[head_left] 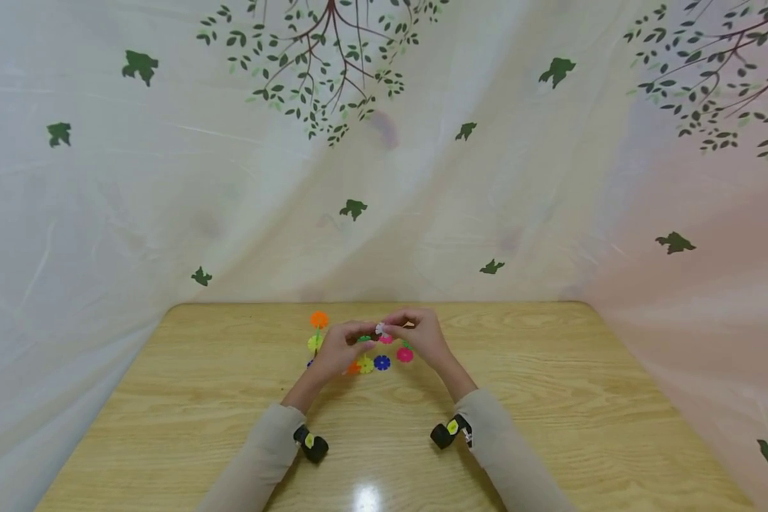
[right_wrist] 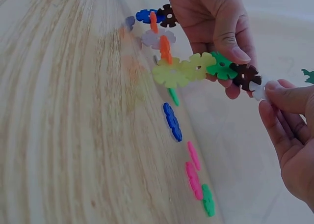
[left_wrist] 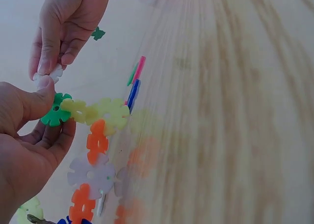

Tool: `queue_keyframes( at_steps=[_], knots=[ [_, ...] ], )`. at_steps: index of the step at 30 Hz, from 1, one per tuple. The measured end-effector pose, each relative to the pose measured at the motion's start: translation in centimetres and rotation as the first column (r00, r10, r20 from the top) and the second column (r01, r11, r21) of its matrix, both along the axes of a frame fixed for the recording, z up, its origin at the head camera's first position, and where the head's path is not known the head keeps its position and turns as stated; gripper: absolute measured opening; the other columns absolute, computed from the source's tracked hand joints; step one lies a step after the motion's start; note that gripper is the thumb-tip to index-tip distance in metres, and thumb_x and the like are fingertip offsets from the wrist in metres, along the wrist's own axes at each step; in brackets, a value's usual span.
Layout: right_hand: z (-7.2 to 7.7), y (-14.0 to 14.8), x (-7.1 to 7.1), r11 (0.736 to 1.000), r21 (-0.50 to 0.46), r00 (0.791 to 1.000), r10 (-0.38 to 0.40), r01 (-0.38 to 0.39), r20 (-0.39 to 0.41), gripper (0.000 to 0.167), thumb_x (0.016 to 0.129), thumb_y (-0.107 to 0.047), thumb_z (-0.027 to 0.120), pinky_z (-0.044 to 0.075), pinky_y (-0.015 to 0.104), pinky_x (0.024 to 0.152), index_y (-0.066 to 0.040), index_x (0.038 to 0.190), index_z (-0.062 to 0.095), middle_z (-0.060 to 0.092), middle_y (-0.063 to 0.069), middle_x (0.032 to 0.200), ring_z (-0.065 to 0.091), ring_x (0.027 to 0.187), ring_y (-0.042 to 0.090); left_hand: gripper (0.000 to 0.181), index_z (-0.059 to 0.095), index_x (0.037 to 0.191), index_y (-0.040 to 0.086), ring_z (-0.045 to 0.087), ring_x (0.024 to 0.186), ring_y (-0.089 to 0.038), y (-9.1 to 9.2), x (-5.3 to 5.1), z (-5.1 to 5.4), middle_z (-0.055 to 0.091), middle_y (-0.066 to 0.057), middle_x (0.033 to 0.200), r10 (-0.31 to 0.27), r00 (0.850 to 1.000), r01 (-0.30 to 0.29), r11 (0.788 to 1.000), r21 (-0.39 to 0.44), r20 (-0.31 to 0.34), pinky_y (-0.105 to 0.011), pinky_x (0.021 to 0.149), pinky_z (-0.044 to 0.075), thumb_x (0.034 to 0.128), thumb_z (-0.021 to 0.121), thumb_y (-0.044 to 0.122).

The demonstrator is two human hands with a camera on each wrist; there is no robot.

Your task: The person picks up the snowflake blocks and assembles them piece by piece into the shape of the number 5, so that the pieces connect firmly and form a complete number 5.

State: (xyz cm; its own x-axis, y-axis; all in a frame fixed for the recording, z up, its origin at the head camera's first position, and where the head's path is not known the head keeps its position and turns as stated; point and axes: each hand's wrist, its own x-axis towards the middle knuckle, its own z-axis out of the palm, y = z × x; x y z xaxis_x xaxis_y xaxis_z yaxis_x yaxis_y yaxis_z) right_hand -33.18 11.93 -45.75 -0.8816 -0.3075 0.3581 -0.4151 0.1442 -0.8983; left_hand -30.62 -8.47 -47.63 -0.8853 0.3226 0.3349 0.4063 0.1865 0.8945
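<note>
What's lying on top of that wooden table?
On the table lie a loose blue disc, pink discs and green discs. The left hand grips part of a linked chain. Whatever lies beneath that hand and the right hand is covered from above.

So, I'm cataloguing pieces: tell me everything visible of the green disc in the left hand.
The green notched disc is flower-shaped, looks like plastic and has a centre hole. It shows its face in both wrist views, raised off the tabletop, joined between a pale yellow disc and a dark brown disc. The left hand holds it, fingers behind.
</note>
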Motion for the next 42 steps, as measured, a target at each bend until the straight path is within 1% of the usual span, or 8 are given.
queue_keyframes(
  at_steps=[3,5,10,14,20,29,36,42],
  knots=[
    [0.0,0.0,0.2,1.0,-0.004,1.0,0.009,-0.009,0.004,0.013,0.091,-0.004,0.075,0.064,0.042,0.072,0.005,0.1,0.076,0.074,0.027,0.1,0.073,0.084,0.039,0.029,0.069,0.124,-0.004,0.069,0.111,-0.037,-0.1,0.0,0.0,0.07,-0.022,0.122,0.001,1.0,0.0,1.0,-0.011,0.009,-0.03,0.091,0.06,0.0953,0.067,-0.001],
    [0.2,0.0,0.2,1.0,0.007,1.0,0.005,-0.005,0.016,0.014,0.092,-0.005,0.075,0.063,0.048,0.075,0.005,0.101,0.076,0.074,0.026,0.1,0.073,0.085,0.041,0.03,0.068,0.126,-0.004,0.068,0.111,-0.038,-0.2,0.0,0.2,0.07,-0.022,0.123,-0.009,1.0,0.009,1.0,-0.02,0.023,-0.028,0.089,0.06,0.0962,0.066,0.0],
    [0.7,0.4,0.2,0.997,0.072,0.998,-0.004,-0.001,0.067,0.016,0.093,-0.011,0.075,0.06,0.057,0.082,0.001,0.103,0.077,0.075,0.02,0.102,0.072,0.085,0.022,0.032,0.066,0.13,-0.002,0.068,0.111,-0.037,-0.3,0.0,0.6,0.07,-0.02,0.124,-0.032,0.998,0.035,0.998,-0.055,0.053,-0.025,0.087,0.059,0.0981,0.065,0.003],
    [1.2,1.0,0.0,0.987,0.158,0.996,0.01,-0.024,0.085,0.019,0.094,-0.016,0.075,0.061,0.046,0.085,-0.004,0.108,0.076,0.076,0.013,0.103,0.07,0.088,0.013,0.031,0.066,0.13,0.0,0.068,0.112,-0.034,-0.3,-0.2,0.8,0.07,-0.018,0.126,-0.042,0.997,0.046,0.997,-0.062,0.065,-0.023,0.087,0.058,0.0986,0.065,0.004],
    [1.8,1.9,-0.4,0.961,0.266,0.996,0.054,-0.07,0.069,0.021,0.09,-0.01,0.079,0.057,0.026,0.08,-0.004,0.11,0.076,0.076,0.011,0.099,0.067,0.089,0.014,0.031,0.066,0.128,-0.003,0.066,0.112,-0.041,-0.1,-0.5,0.8,0.069,-0.023,0.126,-0.062,0.996,0.064,0.998,-0.021,0.06,-0.021,0.084,0.058,0.0975,0.066,0.002],
    [0.7,2.2,-0.6,0.898,0.414,0.989,0.133,-0.151,0.072,0.021,0.087,-0.005,0.079,0.057,0.022,0.075,0.005,0.105,0.074,0.075,0.013,0.092,0.066,0.081,0.011,0.032,0.067,0.128,-0.003,0.069,0.109,-0.031,-0.3,-0.2,0.8,0.069,-0.023,0.125,-0.021,0.998,0.023,1.0,-0.017,0.065,-0.022,0.085,0.058,0.0966,0.069,0.006],
    [-0.7,1.4,-0.4,0.864,0.458,0.977,0.174,-0.211,0.123,0.019,0.086,-0.003,0.079,0.054,0.022,0.062,0.003,0.103,0.075,0.074,0.012,0.086,0.063,0.073,0.008,0.034,0.065,0.129,-0.004,0.068,0.111,-0.035,-0.6,-0.3,0.5,0.068,-0.024,0.126,-0.023,0.998,0.023,1.0,-0.013,0.067,-0.022,0.086,0.058,0.0973,0.068,0.006],
    [-0.8,0.8,-0.3,0.827,0.523,0.977,0.153,-0.209,0.149,0.021,0.082,-0.007,0.084,0.052,0.022,0.064,-0.001,0.101,0.076,0.07,0.004,0.079,0.06,0.071,0.008,0.033,0.066,0.128,-0.002,0.068,0.111,-0.033,-0.8,-0.2,0.8,0.069,-0.022,0.126,-0.01,0.998,0.011,1.0,-0.016,0.057,-0.023,0.086,0.058,0.0967,0.069,0.006]
  ],
)
